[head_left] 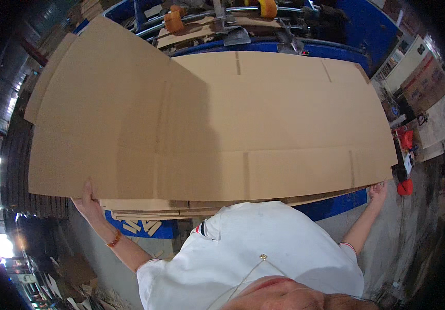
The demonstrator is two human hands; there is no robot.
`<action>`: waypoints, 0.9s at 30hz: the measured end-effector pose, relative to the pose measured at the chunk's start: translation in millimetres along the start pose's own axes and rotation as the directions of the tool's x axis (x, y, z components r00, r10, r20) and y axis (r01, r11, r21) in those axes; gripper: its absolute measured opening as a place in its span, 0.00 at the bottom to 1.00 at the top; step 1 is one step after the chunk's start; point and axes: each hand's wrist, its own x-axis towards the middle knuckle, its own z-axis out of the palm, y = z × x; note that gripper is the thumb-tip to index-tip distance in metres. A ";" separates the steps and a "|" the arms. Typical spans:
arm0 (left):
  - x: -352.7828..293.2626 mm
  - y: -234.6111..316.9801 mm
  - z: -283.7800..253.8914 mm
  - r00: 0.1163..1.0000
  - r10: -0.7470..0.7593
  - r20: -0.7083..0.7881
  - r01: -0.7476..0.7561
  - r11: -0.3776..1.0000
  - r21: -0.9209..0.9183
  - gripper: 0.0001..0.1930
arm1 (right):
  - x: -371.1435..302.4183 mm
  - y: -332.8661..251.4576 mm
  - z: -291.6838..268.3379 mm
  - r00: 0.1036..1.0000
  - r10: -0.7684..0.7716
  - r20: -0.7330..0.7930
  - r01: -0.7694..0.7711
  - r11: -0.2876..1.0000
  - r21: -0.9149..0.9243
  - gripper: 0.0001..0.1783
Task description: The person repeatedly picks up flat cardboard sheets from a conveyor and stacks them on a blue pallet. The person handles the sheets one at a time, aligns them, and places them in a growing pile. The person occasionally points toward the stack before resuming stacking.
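A large brown cardboard sheet (295, 113) with crease lines and slots spans the view in front of me. Its left part rises toward me and casts a shadow over the middle. My left hand (86, 200) is closed on the near left edge, thumb on top and the other fingers hidden beneath. At the near right corner, my right hand (377, 192) grips the sheet's edge with bent fingers. Under the sheet, more flat cardboard sheets (145, 207) lie stacked, mostly covered by it.
Beyond the sheet stands a blue machine (357, 31) with metal bars and an orange roller (174, 20). Small cardboard offcuts (150, 227) lie on a blue surface below the stack. A cardboard box (425, 85) is at right, and a red object (404, 187) is near my right hand.
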 end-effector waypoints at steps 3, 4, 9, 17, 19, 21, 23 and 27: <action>13.4 17.7 14.1 0.997 0.071 -0.006 -0.071 0.997 0.001 0.21 | -31.9 83.4 12.2 0.984 -0.159 0.079 0.163 0.985 -0.056 0.22; 11.0 16.2 15.2 0.992 0.121 -0.017 -0.120 0.991 0.065 0.20 | -69.3 107.3 50.4 0.985 -0.135 -0.112 0.144 0.986 0.082 0.21; -14.2 -8.8 39.8 0.981 0.179 -0.072 -0.148 0.937 0.317 0.13 | -231.6 119.5 150.8 0.781 -0.624 -0.033 0.624 0.779 0.055 0.19; -110.4 -17.4 159.4 0.770 0.344 0.538 -0.515 0.833 0.205 0.18 | -291.5 183.9 259.0 0.133 -0.552 0.823 0.983 -0.030 -0.179 0.19; -122.8 -19.1 185.9 0.520 0.366 0.772 -0.754 0.621 0.213 0.24 | -287.4 191.8 268.3 0.037 -0.545 0.838 0.999 0.027 -0.026 0.22; -137.8 -44.6 201.9 0.424 0.341 0.839 -0.769 0.625 0.135 0.28 | -299.5 199.2 275.0 -0.062 -0.427 0.902 0.998 -0.037 0.051 0.26; -147.7 -66.7 203.3 0.351 0.223 0.909 -0.791 0.591 0.160 0.30 | -319.5 212.1 271.6 -0.161 -0.205 0.966 0.973 -0.198 0.120 0.29; -156.1 -84.9 203.2 0.250 0.109 0.962 -0.826 0.542 0.154 0.34 | -326.8 256.8 259.2 -0.245 0.171 0.954 0.903 -0.319 0.289 0.28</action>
